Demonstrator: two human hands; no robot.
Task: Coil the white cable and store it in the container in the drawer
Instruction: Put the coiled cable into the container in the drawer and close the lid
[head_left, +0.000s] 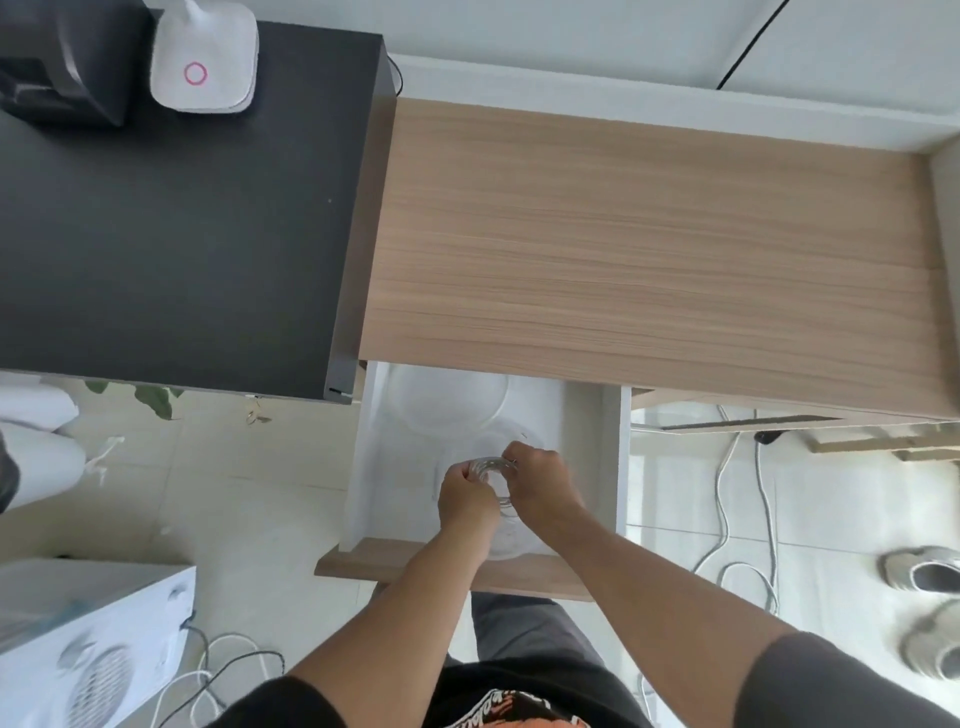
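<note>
Both hands, left hand (466, 498) and right hand (543, 480), grip the coiled white cable (488, 464) over a clear container (506, 538) in the open drawer (589, 441); its lid (447, 402) lies at eleven o'clock.

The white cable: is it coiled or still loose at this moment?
Coiled. The white cable forms a tight ring of loops held between the left hand and right hand, above the open white drawer.
</note>
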